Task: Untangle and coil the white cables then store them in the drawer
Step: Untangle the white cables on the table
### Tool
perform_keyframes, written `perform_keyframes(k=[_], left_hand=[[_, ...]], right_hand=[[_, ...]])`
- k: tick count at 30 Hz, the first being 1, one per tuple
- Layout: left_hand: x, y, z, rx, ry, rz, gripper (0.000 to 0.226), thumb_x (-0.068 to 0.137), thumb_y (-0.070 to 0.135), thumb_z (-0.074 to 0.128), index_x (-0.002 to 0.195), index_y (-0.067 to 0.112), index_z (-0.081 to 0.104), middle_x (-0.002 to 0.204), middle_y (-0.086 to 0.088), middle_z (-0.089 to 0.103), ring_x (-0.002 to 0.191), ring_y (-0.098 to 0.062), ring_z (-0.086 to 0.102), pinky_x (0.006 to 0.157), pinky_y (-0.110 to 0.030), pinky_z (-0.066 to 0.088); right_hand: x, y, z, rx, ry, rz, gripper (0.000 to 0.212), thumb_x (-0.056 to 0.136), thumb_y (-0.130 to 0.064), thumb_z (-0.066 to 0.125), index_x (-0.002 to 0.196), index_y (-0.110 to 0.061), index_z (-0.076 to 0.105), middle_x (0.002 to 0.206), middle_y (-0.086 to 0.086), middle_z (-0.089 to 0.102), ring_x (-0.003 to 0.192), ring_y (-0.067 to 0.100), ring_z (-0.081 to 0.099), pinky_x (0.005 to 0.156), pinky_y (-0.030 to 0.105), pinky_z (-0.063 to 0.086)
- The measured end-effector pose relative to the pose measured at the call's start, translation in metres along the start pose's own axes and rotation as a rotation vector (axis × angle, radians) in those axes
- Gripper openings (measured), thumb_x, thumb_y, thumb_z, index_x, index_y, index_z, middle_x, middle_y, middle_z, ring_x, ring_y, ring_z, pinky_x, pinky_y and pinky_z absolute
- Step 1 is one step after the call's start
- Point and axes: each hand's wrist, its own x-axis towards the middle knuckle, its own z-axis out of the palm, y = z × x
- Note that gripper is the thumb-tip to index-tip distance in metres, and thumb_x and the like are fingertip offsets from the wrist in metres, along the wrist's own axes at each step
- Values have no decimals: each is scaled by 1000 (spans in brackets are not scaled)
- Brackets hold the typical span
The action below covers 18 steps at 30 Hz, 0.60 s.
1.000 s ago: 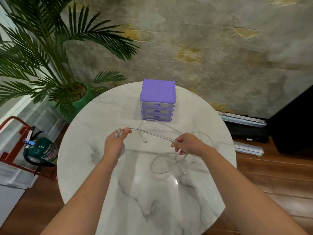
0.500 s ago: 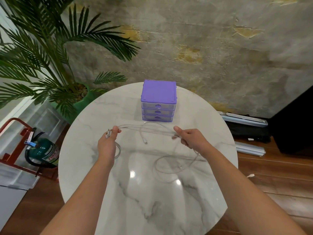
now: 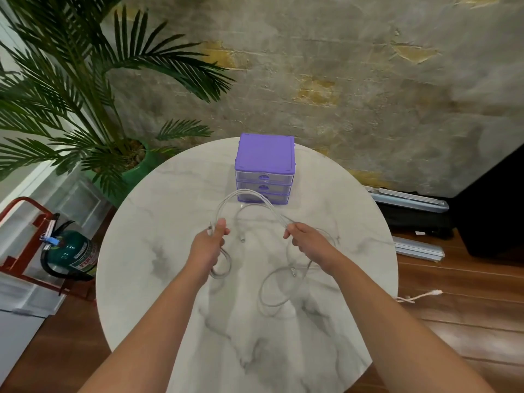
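Thin white cables (image 3: 249,197) arch up between my two hands, the top of the arch crossing in front of the bottom drawer of the small purple three-drawer plastic organiser (image 3: 265,168); slack loops lie on the round white marble tabletop (image 3: 158,222) below the right hand, and a small loop hangs under the left. Left hand (image 3: 208,245): grip pinched shut on the bundle near a connector end, thumb up. Right hand (image 3: 307,241): fingers curled round the strands further along. Step in hand, as I read it: untangling/coiling, strands not yet separated. All drawers look closed. Next move needs the right hand to feed slack toward the left to form loops without snagging the free connector (image 3: 242,239). Another pale cord (image 3: 419,296) lies on the wooden floor, right of the tabletop.
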Motion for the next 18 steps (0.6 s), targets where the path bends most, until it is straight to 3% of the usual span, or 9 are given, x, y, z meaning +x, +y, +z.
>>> perform_keyframes(k=[5,7,10,14,16,18], left_hand=[[-13,6,24,-32,-163,-19,37,86,53,63,91,17,73,65,2,42,46,-13,28,43,-22,23],[-14,9,29,-43,-180,-23,42,80,55,69,80,13,71,62,2,40,46,-13,27,42,-23,23],[-14,12,32,-26,-192,-32,32,73,50,78,61,22,69,58,2,35,45,-13,24,43,-24,21],[-13,15,36,-26,-176,-27,28,75,40,79,86,14,77,45,10,30,41,-11,23,43,-22,21],[-14,17,38,-21,-163,-28,25,78,37,77,89,15,76,35,14,35,37,-7,28,42,-20,25],[-13,16,38,-45,-137,-36,24,79,36,77,91,16,75,33,16,37,37,-6,32,43,-20,27]], right_hand=[[1,-9,20,44,-118,-61,29,99,-34,49,80,-20,65,61,-14,48,63,6,43,65,21,34],[-1,-11,26,64,-169,-68,29,98,-34,52,80,-18,68,53,-17,50,61,6,42,65,19,34],[-4,-11,30,94,-249,-42,31,96,-27,52,80,-9,72,51,-15,51,57,8,39,61,16,34],[-4,-8,26,55,-293,21,39,93,-22,40,86,-11,78,60,0,56,57,13,42,61,26,36],[-4,-3,17,48,-243,24,39,93,-17,39,91,-10,77,72,2,68,66,14,55,71,27,45],[-2,8,4,-56,-128,-8,36,89,-8,43,91,-18,77,90,-1,72,88,13,62,92,30,46]])
